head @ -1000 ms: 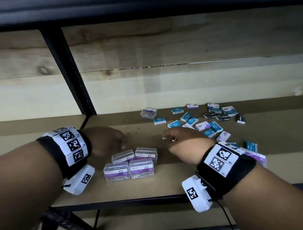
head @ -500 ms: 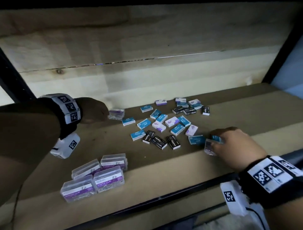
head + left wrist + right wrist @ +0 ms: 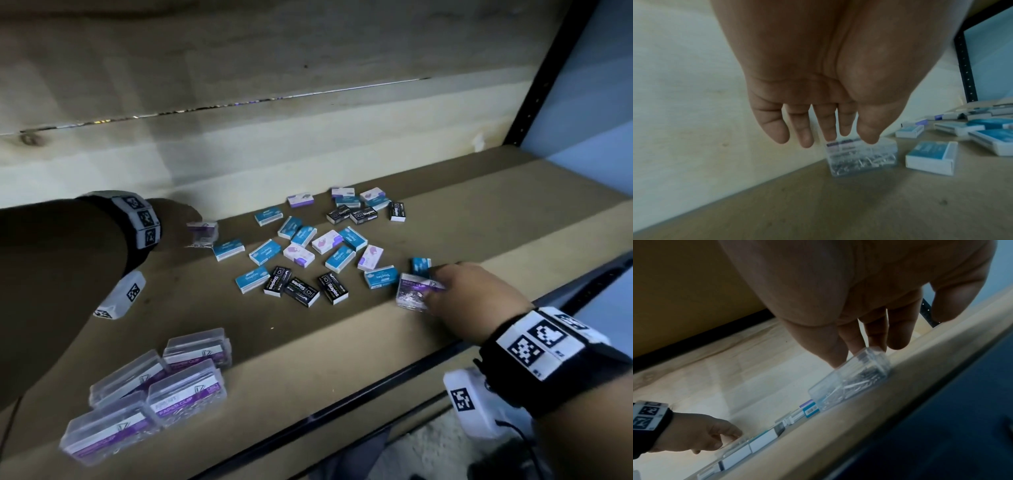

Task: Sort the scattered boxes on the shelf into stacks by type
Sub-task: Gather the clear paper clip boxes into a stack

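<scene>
Fingers of the right hand pinch a clear clip box; left fingers spread.

"Staples" on black boxes; "PAPER CLIP" on clear boxes.

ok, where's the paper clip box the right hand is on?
Head view, right side near the shelf's front edge: the clear paper clip box sits tilted under the right hand, beside a blue staples box.

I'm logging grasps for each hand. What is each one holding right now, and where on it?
The right hand pinches a clear paper clip box by its right end. The left hand reaches another clear paper clip box; no closed grip shows.
</scene>
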